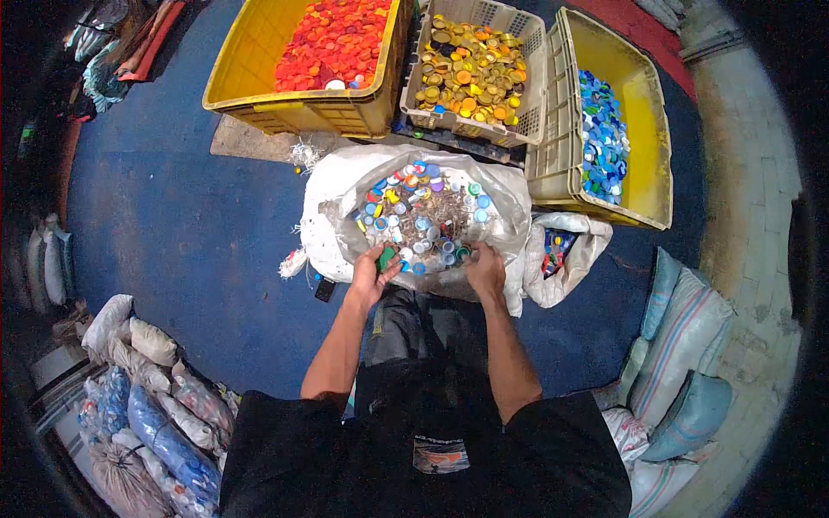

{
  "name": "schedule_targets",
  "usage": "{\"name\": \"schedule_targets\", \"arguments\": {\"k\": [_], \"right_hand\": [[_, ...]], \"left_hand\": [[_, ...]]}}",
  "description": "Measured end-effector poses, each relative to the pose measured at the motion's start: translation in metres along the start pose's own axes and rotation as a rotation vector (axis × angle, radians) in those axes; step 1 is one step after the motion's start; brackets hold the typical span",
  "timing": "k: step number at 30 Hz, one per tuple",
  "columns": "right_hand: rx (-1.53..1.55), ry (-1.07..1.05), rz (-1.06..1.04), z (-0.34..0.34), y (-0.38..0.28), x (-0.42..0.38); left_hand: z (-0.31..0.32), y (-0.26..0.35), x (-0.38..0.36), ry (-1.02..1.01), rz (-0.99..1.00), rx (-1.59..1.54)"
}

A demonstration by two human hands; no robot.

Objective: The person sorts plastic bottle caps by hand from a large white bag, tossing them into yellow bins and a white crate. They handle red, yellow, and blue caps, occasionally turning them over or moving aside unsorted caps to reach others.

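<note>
In front of my body lies an open white sack (324, 186) with a greyish plastic liner, holding mixed bottle caps (422, 223) and brown debris. My left hand (370, 274) is at the sack's near left edge, its fingers closed around green bottle caps (386, 258); how many cannot be made out. At the near right edge, my right hand (486, 271) has its fingers curled together at a dark green bottle cap (463, 254). Blue, white and clear caps lie between the two hands.
Beyond the sack stand a yellow crate (298, 110) of red caps, a pale crate (534, 69) of yellow caps and another crate (661, 142) of blue caps. A smaller sack (580, 283) sits at right. Filled bags (173, 423) and stacked sacks (682, 341) flank me.
</note>
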State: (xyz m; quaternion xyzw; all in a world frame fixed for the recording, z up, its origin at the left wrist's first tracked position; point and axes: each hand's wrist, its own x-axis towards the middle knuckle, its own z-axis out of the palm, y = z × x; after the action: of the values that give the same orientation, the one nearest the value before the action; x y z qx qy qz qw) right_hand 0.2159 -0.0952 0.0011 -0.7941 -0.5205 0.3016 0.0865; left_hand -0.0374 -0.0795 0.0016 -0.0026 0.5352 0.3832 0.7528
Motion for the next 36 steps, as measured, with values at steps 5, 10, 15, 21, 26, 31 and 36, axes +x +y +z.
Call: {"name": "schedule_targets", "arguments": {"k": [5, 10, 15, 21, 26, 31, 36], "right_hand": [[-0.119, -0.062, -0.088, 0.001, -0.009, -0.005], [-0.155, -0.059, -0.095, 0.007, -0.008, -0.008], [0.051, 0.023, -0.087, 0.007, -0.001, -0.007], [1.239, -0.356, 0.231, -0.012, 0.013, -0.009], [1.760, -0.510, 0.223, -0.053, -0.004, -0.024], [1.975, -0.586, 0.117, -0.081, -0.008, -0.038], [2.000, -0.504, 0.168, -0.086, 0.001, -0.051]], "left_hand": [[0.007, 0.000, -0.007, -0.009, 0.025, -0.028], [0.003, -0.005, -0.009, -0.044, 0.013, -0.063], [0.008, -0.008, -0.021, -0.018, 0.011, 0.065], [0.029, -0.006, -0.048, 0.101, -0.006, 0.072], [0.040, -0.009, -0.056, -0.015, -0.043, 0.000], [0.074, -0.007, -0.065, -0.171, -0.057, -0.072], [0.106, -0.015, -0.061, -0.358, -0.125, -0.018]]}}
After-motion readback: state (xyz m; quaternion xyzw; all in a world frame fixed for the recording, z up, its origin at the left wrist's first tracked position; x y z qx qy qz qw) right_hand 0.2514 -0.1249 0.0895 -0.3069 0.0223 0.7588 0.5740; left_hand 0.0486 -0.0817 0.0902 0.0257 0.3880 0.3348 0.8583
